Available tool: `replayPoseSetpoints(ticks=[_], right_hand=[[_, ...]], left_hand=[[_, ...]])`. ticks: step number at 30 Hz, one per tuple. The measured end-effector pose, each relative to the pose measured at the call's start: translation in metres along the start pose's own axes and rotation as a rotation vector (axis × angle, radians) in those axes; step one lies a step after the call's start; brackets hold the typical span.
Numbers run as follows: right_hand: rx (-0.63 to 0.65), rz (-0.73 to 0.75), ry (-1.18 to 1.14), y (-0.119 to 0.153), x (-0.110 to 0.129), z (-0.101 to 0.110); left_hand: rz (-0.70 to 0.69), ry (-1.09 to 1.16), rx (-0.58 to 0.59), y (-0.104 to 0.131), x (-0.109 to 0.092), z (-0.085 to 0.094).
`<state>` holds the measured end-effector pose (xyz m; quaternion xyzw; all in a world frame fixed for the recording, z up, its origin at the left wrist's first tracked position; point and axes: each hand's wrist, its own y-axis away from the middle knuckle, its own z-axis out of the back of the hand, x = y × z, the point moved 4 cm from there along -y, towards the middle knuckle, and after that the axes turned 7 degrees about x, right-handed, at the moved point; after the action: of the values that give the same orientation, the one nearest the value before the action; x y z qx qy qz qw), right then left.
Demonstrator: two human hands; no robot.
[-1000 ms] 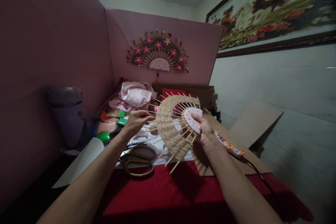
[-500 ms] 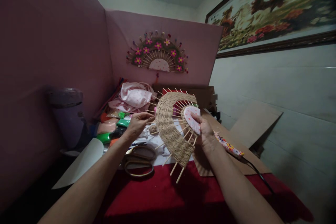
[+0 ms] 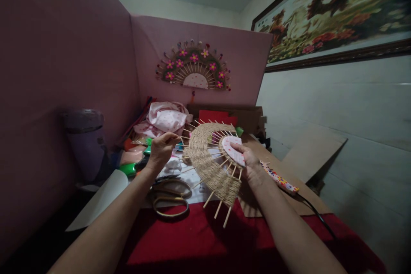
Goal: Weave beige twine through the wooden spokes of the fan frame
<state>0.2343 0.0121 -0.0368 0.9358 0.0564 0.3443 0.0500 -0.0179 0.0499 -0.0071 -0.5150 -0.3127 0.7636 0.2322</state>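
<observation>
A woven fan (image 3: 201,147) of tan twine on thin wooden sticks is held up over the table, tilted. My right hand (image 3: 248,160) grips it at its half-round base (image 3: 231,147), covered in pale cloth with pink dots, the thumb lying on top. At the fan's left edge my left hand (image 3: 162,150) is closed in a pinch beside the protruding stick ends. What lies between those fingertips is too small to make out. Below the left hand, large scissors (image 3: 170,212) with gold-coloured handles rest partly on the red cloth (image 3: 192,239).
A finished fan with pink flowers (image 3: 194,68) hangs on the pink panel. Dotted cloth (image 3: 168,115) and coloured packets (image 3: 128,169) lie at the back left. On the right, a flower-patterned tool (image 3: 279,177) with a black cord rests on cardboard (image 3: 308,201). A purple container (image 3: 85,145) stands left.
The fan has tipped, its upper edge now lower and its lower stick ends slightly right. My left hand has moved a little left, still pinched. My right hand keeps its grip.
</observation>
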Motion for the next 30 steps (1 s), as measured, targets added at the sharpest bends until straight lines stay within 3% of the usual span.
replayPoseSetpoints(ticks=[6, 11, 17, 23, 30], right_hand=[[-0.027, -0.006, 0.014, 0.001, 0.005, 0.002], [0.084, 0.041, 0.109, -0.003, 0.008, 0.002], [0.146, 0.084, 0.196, -0.007, 0.010, 0.007], [0.123, 0.145, 0.212, 0.003, 0.010, -0.006], [0.177, 0.067, 0.115, -0.003, 0.003, -0.003]], left_hand=[[0.075, 0.172, 0.064, -0.003, 0.007, 0.001], [0.157, 0.313, 0.110, -0.005, 0.006, -0.002], [0.198, 0.298, 0.163, -0.007, 0.007, -0.001], [0.248, 0.345, 0.185, -0.004, 0.004, -0.008], [0.280, 0.392, 0.199, 0.000, 0.001, -0.012]])
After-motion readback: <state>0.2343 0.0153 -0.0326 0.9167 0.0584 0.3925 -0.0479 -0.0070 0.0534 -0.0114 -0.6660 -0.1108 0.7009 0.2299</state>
